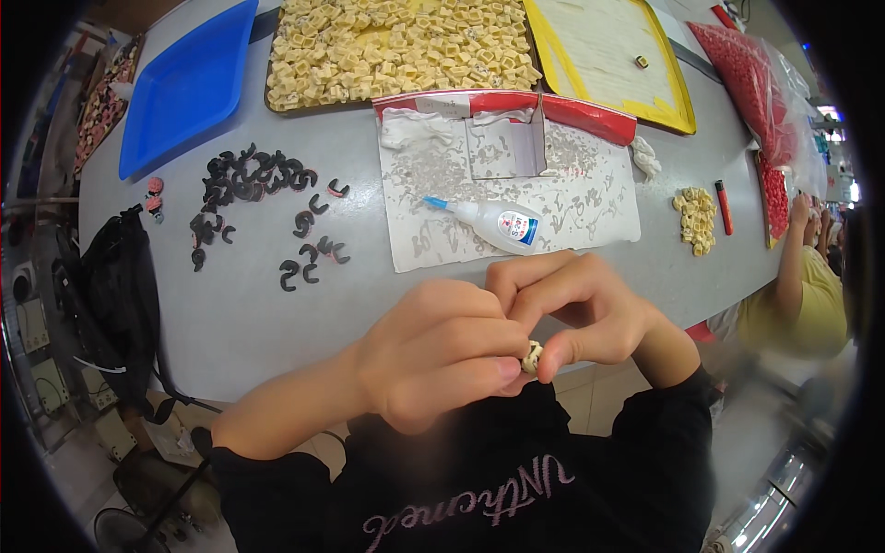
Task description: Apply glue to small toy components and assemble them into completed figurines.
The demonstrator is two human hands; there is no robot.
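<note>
Head view — fingers [501, 370] pinch a small cream piece [532, 357], dark-marked.

Workshop, likely small-parts handwork. Long smooth grey table [221, 332]. On it: a massed spread of small blocky cream pieces [406, 51], loose curved black pieces [249, 175], shallow blue rectangular tray [184, 92], clear squeeze bottle with blue nozzle [502, 226] on blotched white sheet [590, 207]. Another person in yellow-green top [811, 309], at right.
</note>
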